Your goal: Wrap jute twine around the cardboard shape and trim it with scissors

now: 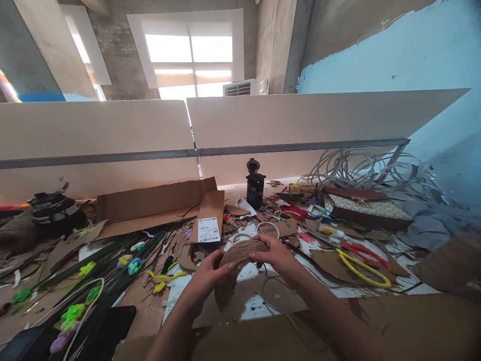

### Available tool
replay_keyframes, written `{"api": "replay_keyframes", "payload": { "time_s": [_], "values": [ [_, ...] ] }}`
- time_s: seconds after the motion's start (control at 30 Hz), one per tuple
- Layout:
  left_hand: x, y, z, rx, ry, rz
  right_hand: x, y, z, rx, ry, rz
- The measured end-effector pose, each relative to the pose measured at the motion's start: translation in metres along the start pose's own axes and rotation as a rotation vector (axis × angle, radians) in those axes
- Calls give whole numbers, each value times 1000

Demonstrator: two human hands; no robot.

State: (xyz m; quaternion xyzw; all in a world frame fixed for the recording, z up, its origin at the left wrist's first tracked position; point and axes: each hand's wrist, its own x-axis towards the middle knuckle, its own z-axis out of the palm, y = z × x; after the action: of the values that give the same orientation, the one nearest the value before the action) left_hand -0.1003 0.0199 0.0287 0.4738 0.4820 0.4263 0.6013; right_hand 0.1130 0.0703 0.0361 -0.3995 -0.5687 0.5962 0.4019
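Observation:
A curved brown piece wrapped in twine (244, 252) is held up above the cluttered table, between both hands. My left hand (214, 276) grips its left part, with the thumb lying on the wound surface. At its right end, my right hand (273, 254) pinches it between thumb and fingers. Below the piece hangs a brown part in shadow, and thin loose twine (265, 286) trails under my right hand. What the lower part is attached to cannot be made out.
Yellow-handled scissors (364, 271) and red-handled ones (370, 253) lie at the right. Behind stand a dark cup (255, 190) and an open cardboard box (150, 205). Fuzzy flowers (73, 315) and a black phone-like slab (112, 331) are at the left; a patterned bag (366, 208) sits back right.

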Motion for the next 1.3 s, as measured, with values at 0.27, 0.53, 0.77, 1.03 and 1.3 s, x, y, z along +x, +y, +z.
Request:
{"api": "replay_keyframes", "payload": {
  "time_s": [0.27,0.53,0.77,1.03,1.3],
  "values": [
    [-3,45,23,-10,37,78,-3,-56,6,-49,-113,-39],
    [-17,49,29,90,-16,72,-21,-62,1,-86,-228,-14],
    [-20,16,43,44,-32,27,-31,-26,-8,-16,-135,-9],
    [-24,16,57,51,2,-7,-45,-20,-8,10,-67,-22],
    [-23,20,63,-2,-97,-6,-51,-8,-8,-6,-113,-66]
  ]
}}
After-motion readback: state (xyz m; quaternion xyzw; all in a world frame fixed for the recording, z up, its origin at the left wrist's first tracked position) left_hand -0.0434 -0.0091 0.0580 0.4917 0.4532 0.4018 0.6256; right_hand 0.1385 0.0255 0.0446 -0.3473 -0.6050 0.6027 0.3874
